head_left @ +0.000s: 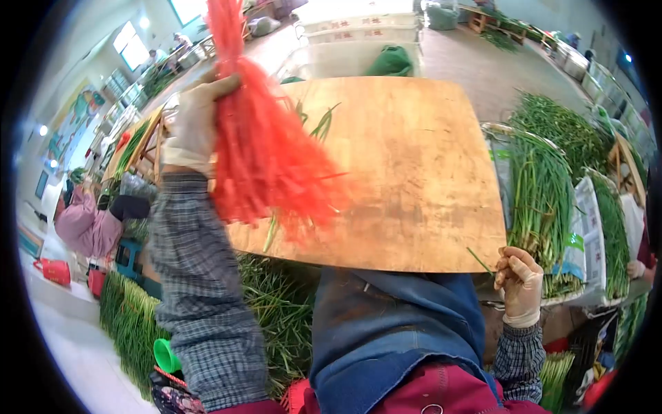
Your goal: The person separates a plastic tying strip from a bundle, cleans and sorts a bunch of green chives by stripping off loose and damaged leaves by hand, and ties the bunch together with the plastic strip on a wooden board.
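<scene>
My left hand (pixel 195 117), in a pale glove, is closed round a bundle of red plastic strips (pixel 258 138), raised over the left part of the wooden board (pixel 414 172). The lower ends of the strips are blurred. A few green stalks (pixel 323 124) lie on the board, partly behind the strips. At the board's near right corner, my right hand (pixel 522 279), gloved too, pinches a thin green stalk (pixel 480 260) between bent fingers.
Bundled green stalks (pixel 538 186) fill a basket right of the board. More greens (pixel 276 310) lie below its left edge. White crates (pixel 358 34) stand beyond it. A person in pink (pixel 89 224) is at far left; a co-worker's hand (pixel 635 269) shows at far right.
</scene>
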### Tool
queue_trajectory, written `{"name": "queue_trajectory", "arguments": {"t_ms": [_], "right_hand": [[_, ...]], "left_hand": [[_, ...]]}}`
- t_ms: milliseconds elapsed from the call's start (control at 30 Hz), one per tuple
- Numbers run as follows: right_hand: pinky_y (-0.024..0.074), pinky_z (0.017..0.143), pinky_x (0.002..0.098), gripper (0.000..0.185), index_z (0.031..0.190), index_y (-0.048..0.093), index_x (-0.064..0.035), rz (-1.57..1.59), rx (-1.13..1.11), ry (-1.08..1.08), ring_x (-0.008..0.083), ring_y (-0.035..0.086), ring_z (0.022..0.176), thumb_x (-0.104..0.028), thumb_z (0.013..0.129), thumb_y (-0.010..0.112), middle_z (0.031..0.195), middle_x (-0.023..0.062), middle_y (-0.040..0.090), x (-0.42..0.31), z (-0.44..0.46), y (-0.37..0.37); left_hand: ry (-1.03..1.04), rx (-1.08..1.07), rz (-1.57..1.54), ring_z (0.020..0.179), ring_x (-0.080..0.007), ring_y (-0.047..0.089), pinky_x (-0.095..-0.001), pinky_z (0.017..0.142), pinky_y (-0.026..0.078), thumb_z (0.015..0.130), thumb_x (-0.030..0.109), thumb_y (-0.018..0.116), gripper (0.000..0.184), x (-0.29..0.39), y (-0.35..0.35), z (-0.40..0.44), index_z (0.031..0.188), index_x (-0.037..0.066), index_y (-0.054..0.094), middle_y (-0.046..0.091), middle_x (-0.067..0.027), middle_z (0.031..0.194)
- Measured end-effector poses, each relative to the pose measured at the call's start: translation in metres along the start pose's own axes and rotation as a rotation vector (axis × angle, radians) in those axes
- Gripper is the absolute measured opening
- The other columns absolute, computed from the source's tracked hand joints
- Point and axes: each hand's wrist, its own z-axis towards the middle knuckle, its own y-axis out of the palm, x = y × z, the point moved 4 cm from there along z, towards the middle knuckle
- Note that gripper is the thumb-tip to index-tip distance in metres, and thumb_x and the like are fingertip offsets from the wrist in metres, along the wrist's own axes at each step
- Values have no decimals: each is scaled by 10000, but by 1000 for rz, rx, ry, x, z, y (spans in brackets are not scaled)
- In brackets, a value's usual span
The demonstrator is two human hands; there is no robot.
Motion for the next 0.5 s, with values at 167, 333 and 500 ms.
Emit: {"name": "queue_trajectory", "arguments": {"t_ms": [167,333,500], "right_hand": [[459,443,252,202,941,581,68,-29,-51,62,164,565,515,-76,806,540,697,126,601,8,12,25],[462,435,257,206,937,579,68,-56,-51,117,167,572,522,-86,805,545,693,130,598,19,23,46],[474,467,248,225,951,578,76,-234,-103,167,162,575,539,-89,808,522,713,131,598,25,29,71]], "left_hand": [[-65,220,739,731,-146,602,-243,681,472,758,47,589,364,5,-121,25,1116,-21,566,633,-88,913],[72,294,1477,843,-203,610,-304,749,454,755,163,638,414,-30,-188,52,1154,81,564,633,-150,953],[122,176,1077,958,-235,596,-304,819,456,780,219,656,423,-106,-120,-4,1092,-50,559,603,-215,1028]]}}
